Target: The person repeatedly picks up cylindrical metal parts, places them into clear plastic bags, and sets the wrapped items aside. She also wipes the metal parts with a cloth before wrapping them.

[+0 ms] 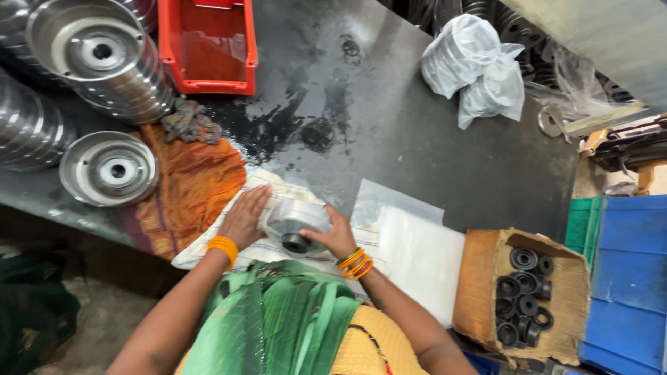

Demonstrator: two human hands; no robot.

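metal pulley in clear plastic wrap (297,221) is lying on white cloth (208,253) at near edge of dark workbench (431,149), directly between both hands. left hand (243,217) is pressing flat, fingers spread, against pulley's left side; right hand (336,235) is cupping right side, fingers curled around rim. dark hub is facing wearer, so axis is running toward body (roughly front to back). both hands are touching it, neither nearer. cardboard box of black rubber rings (528,295) is sitting well right.

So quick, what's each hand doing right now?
Left hand: open, flat against the plastic-wrapped metal part.
Right hand: fingers curled on that same part, holding it.
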